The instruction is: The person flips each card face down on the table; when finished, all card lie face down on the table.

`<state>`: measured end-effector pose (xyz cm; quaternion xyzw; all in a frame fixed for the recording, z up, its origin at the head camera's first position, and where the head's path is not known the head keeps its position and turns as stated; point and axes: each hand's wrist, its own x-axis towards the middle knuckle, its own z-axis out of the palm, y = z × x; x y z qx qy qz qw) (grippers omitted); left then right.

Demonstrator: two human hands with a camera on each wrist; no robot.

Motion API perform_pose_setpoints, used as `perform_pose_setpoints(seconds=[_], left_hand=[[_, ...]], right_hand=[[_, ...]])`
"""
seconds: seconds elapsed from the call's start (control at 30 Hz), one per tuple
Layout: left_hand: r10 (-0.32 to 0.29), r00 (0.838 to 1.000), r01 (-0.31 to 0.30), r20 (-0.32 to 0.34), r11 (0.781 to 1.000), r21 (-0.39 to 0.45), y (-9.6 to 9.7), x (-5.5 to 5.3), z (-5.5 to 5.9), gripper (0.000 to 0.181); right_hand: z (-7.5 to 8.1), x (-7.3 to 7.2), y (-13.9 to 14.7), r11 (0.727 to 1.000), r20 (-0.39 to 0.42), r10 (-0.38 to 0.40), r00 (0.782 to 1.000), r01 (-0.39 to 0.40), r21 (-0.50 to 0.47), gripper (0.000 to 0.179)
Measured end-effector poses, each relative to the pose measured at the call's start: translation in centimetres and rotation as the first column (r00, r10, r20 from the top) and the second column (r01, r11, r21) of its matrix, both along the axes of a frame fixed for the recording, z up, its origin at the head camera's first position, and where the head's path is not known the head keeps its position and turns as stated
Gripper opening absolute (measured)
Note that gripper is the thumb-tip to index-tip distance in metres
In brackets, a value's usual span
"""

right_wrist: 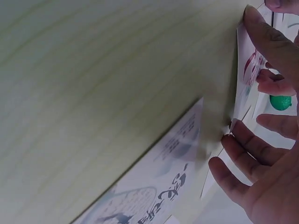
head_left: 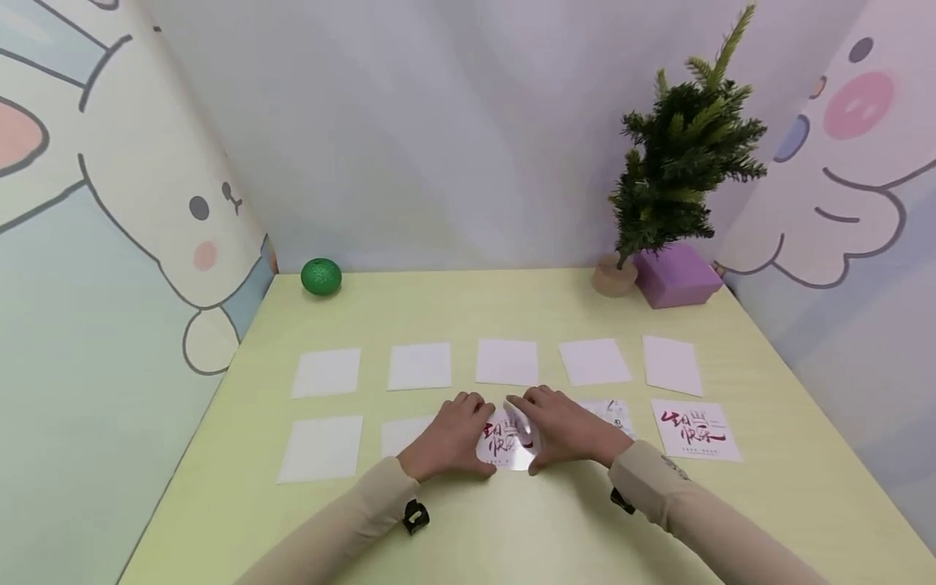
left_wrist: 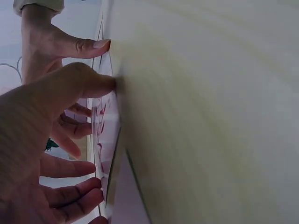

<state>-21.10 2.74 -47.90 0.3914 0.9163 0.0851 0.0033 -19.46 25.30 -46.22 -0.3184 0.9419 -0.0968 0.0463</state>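
In the head view a white card with red calligraphy (head_left: 507,448) lies at the middle of the near row, with bright glare on its glossy surface. My left hand (head_left: 452,437) grips its left side, thumb at the near edge and fingers at the far edge. My right hand (head_left: 569,427) holds the right side the same way. The left wrist view shows the left thumb (left_wrist: 100,84) on the card's near edge, which looks slightly raised. In the right wrist view, fingertips (right_wrist: 237,127) touch the far corner. A card with black calligraphy (right_wrist: 149,191) lies beside the right hand, partly hidden in the head view.
Blank white cards (head_left: 507,362) form a far row. More blank cards (head_left: 320,449) lie at near left, and another red-lettered card (head_left: 696,431) at near right. Behind stand a green ball-like object (head_left: 321,277), a small artificial tree (head_left: 676,162) and a purple box (head_left: 676,276).
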Motion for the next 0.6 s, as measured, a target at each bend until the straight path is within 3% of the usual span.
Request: perform_pose_setpoints(seconds=[0.27, 0.43, 0.6], left_hand=[[-0.017, 0.999, 0.017, -0.032, 1.0, 0.004, 0.0, 0.1, -0.6, 0.076], [-0.02, 0.999, 0.019, -0.045, 1.0, -0.005, 0.1, 0.2, -0.2, 0.077], [-0.081, 0.995, 0.084, -0.057, 0.996, 0.043, 1.3, 0.2, 0.5, 0.093]], right_hand=[[-0.1, 0.9, -0.6, 0.999, 0.042, -0.027, 0.999, 0.025, 0.043, 0.098], [0.1, 1.3, -0.7, 0.998, -0.036, 0.001, 0.999, 0.001, 0.067, 0.09], [0.4, 1.5, -0.7, 0.999, -0.128, 0.005, 0.992, -0.001, 0.033, 0.108]])
